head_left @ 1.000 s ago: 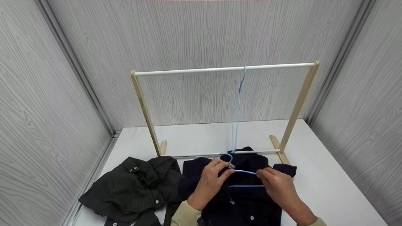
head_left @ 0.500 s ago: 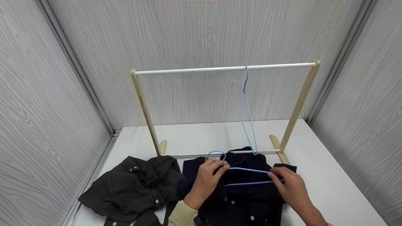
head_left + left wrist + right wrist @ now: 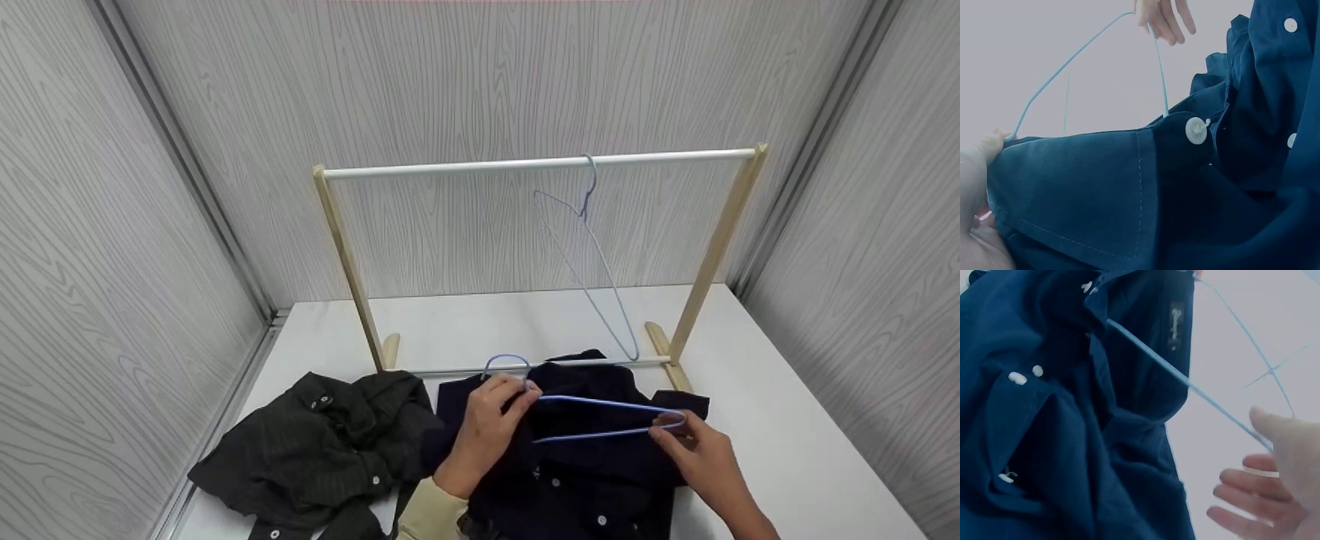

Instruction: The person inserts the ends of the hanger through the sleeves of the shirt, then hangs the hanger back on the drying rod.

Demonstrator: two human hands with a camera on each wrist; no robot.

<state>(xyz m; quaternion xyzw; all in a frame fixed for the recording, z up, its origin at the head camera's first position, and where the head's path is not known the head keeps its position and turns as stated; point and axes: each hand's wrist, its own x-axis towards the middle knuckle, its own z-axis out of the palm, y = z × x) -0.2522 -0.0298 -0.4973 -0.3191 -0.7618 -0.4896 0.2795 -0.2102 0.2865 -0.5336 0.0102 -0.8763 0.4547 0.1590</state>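
Note:
A blue wire hanger (image 3: 600, 403) is partly inside a dark navy button-up shirt (image 3: 600, 484), its right end sticking out above the cloth. My left hand (image 3: 484, 431) pinches it just below the hook; in the left wrist view, that hand (image 3: 979, 202) also holds the shirt's collar (image 3: 1084, 185). At the hanger's right end, thumb and fingers of my right hand (image 3: 705, 457) pinch the wire bend. The right wrist view shows the lower bar (image 3: 1185, 379) running from this hand (image 3: 1275, 478) into the neck opening. The hanger's left end is hidden.
Behind the shirt stands a rack with a white rail (image 3: 450, 168) and wooden legs (image 3: 709, 262). An unloaded blue hanger (image 3: 616, 289) hangs from the rail. A crumpled dark grey shirt (image 3: 300, 450) lies left on the white table (image 3: 787, 420).
My right hand has slid right along the hanger to its end, exposing more wire. My left hand has shifted slightly left with the hook. The hanger on the rail has swivelled to show its broad side.

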